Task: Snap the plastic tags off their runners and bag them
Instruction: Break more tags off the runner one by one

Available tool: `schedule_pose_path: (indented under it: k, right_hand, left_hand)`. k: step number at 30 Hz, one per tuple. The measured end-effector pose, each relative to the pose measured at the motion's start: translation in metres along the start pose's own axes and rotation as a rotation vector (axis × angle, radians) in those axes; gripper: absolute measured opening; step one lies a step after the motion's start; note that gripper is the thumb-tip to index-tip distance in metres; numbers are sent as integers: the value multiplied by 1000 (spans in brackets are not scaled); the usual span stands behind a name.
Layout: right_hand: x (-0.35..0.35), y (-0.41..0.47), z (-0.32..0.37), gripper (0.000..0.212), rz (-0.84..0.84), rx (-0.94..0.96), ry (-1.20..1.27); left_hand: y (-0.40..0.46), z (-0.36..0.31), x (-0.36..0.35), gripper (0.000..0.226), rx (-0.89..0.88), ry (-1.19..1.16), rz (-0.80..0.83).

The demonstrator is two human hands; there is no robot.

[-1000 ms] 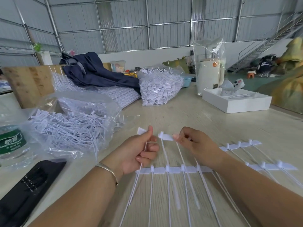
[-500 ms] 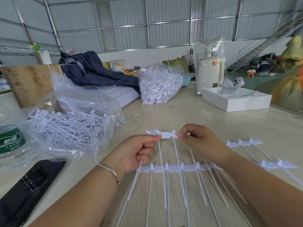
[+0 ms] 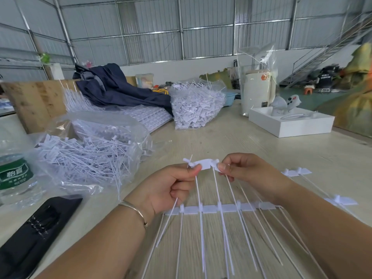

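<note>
Snapping step: I'm pinching the tag strip with left hand and right hand; next, twisting apart, bagging left.

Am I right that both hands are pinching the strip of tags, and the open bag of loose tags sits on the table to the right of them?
Not quite. The head view shows the left hand and right hand pinching the strip of tags, but the open bag of loose tags sits to their left.
</note>
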State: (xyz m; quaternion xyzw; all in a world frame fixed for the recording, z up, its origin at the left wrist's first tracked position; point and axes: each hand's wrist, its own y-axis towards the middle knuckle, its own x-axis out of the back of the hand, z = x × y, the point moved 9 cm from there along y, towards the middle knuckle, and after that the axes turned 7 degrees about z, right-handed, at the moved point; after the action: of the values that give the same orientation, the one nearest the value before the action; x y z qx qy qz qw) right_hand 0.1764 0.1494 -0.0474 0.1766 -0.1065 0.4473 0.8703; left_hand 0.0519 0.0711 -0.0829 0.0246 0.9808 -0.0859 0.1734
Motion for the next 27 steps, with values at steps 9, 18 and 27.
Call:
schedule_pose_path:
  k: [9, 18, 27]
  right_hand:
    - [-24, 0, 8, 50, 156, 60, 100]
    - [2, -2, 18, 47, -126, 106, 101]
    - [10, -2, 7, 38, -180, 55, -104]
  left_hand:
    - [-1, 7, -37, 13, 34, 27, 280]
    - [4, -4, -9, 11, -56, -209, 68]
    - [5, -3, 8, 45, -64, 2, -88]
